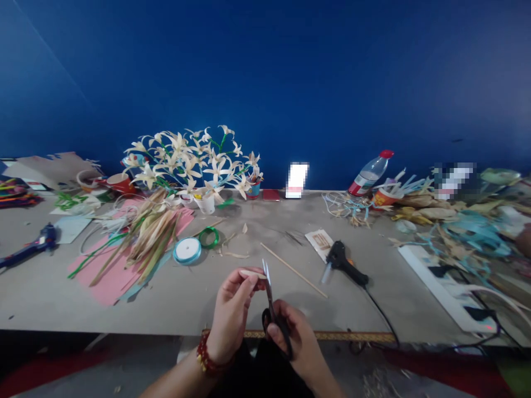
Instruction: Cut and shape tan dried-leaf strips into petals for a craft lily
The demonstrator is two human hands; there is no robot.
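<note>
My left hand [237, 301] pinches a small pale strip [252, 273], which looks like a piece of dried husk, above the table's front edge. In my right hand [297, 338] are black-handled scissors [270, 298], fingers through the loops and blades pointing away from me. The blades meet the right end of the strip; whether they are cutting through it I cannot tell. Just beyond my hands a thin wooden stick [294, 270] lies on the table. Left of it are a blue-and-white ribbon spool [187, 250] and a roll of green tape [208, 237].
A black glue gun [347, 264] lies right, its cord running to the front edge. Further right is a white power strip [442, 290]. Husk flowers [194, 157] stand at the back, dried husks [153, 235] on pink paper [103, 276]. A bottle [369, 176] leans at the back right.
</note>
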